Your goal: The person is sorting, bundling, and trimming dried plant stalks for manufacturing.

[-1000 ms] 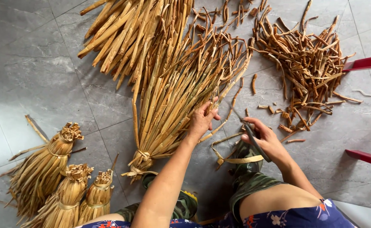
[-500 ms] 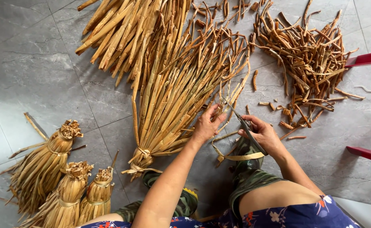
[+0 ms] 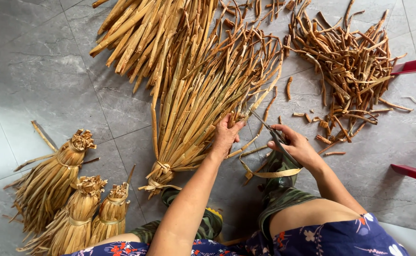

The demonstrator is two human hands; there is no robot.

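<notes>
Three tied bundles (image 3: 66, 189) lie aside on the floor (image 3: 23, 80). The fanned leaf bundle (image 3: 194, 109) lies tied-end toward the person. Left hand (image 3: 224, 137), fingers closed, pins its edge strips steady; right hand (image 3: 295, 147) grips scissors (image 3: 265, 125), blades parted at them. Offcuts (image 3: 355, 71) heaped clear.
</notes>
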